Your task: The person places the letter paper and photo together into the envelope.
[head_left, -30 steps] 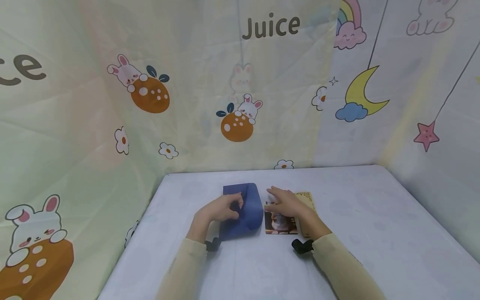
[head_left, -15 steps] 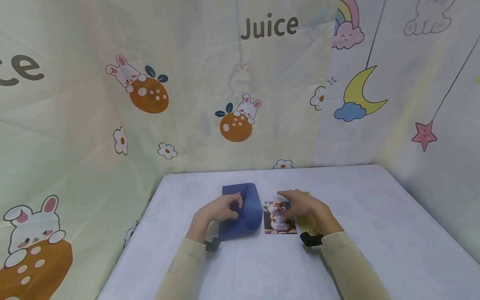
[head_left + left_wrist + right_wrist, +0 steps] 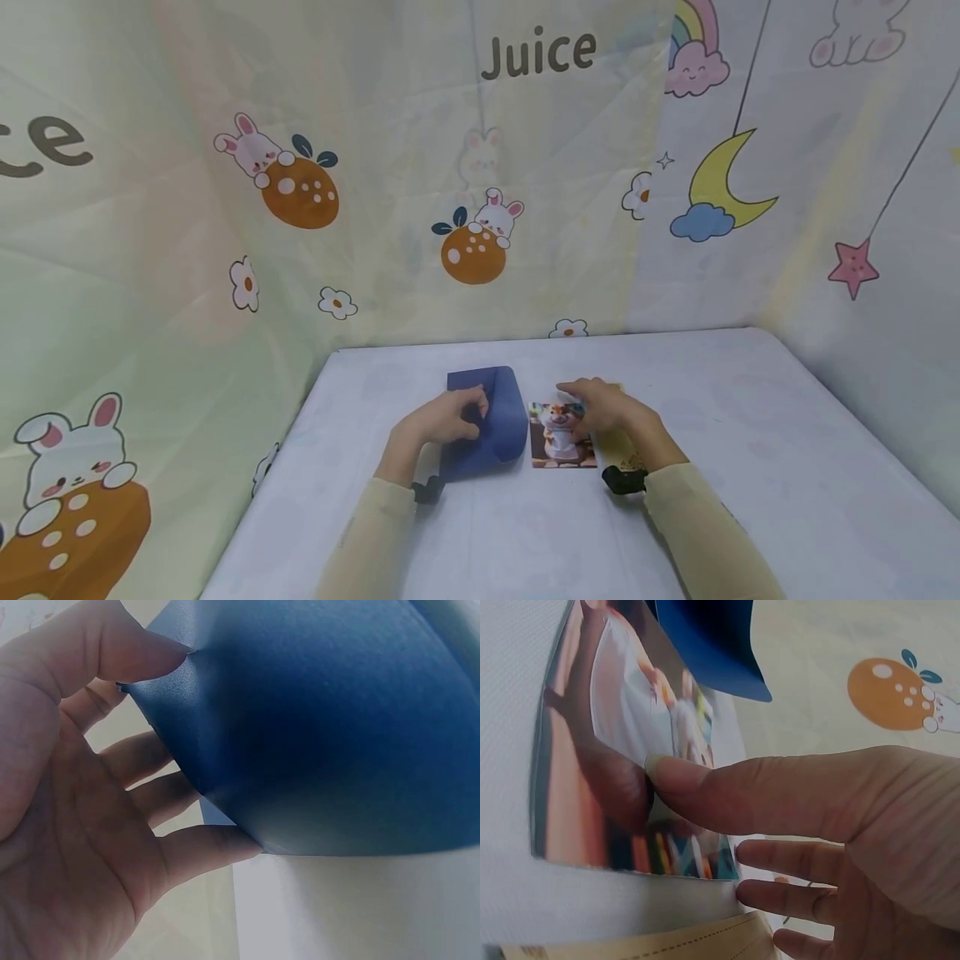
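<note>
Pale cloth (image 3: 390, 150) printed with rabbits, oranges, flowers, a moon and the word "Juice" hangs behind and beside a white table (image 3: 517, 542). Left of the table's middle lies a blue envelope (image 3: 506, 425), and the person's left hand (image 3: 442, 417) pinches its edge — thumb on the upper face, fingertips underneath, the paper bowed slightly at the grip. Just right of it, near but apart, a photo card (image 3: 557, 446) showing an animal in a white apron lies flat. Over that card the right hand (image 3: 615, 410) holds its thumb well away from its extended fingers; whether the thumb touches the print, I cannot tell. Beneath the right hand and wrist, beside the photo card, lies a gold-patterned card (image 3: 618, 452), partly hidden. Both arms wear cream sleeves (image 3: 708, 529) — with black wrist straps (image 3: 624, 480).
</note>
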Available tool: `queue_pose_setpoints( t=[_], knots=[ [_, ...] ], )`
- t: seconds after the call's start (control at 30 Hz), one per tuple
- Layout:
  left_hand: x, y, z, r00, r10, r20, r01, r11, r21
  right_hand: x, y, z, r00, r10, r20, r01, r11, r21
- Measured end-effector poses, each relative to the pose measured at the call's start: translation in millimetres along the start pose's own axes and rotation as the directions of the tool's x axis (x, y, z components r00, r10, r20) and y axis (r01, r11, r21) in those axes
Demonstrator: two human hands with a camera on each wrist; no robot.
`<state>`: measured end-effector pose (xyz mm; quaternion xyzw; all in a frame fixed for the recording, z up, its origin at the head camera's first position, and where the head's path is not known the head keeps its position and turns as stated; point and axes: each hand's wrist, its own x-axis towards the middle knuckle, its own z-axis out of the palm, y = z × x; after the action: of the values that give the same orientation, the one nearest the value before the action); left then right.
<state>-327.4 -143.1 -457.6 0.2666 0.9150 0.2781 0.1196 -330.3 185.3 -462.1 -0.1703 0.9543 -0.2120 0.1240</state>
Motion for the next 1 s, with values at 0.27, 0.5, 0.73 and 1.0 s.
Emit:
queue_pose_setpoints(
  t=[0.27, 0.5, 0.73, 1.0],
  knots=[
    [-0.1, -0.3, 0.4, 1.0, -0.006, -0.001, 0.006, 1.0, -0.009, 0.7, -1.8, 1.0, 1.0, -0.005, -0.003, 0.005, 1.0, -0.03],
    [0.2, 0.1, -0.2, 1.0, -0.008, 0.001, 0.008, 1.0, -0.017, 1.6, -0.7, 0.5, 1.0, -0.003, -0.004, 0.003, 1.0, -0.026],
    [0.1, -0.6, 0.1, 1.0, -0.015, 0.004, 0.015, 1.0, -0.012, 1.6, -0.6, 0.6, 1.0, -0.021, -0.008, 0.02, 0.999, -0.046],
    [0.1, -0.9, 0.0, 1.0, -0.004, 0.003, 0.004, 1.0, -0.015, 0.0, -2.7, -1.8, 0.999, -0.023, -0.022, 0.021, 0.995, -0.094]
  ],
)
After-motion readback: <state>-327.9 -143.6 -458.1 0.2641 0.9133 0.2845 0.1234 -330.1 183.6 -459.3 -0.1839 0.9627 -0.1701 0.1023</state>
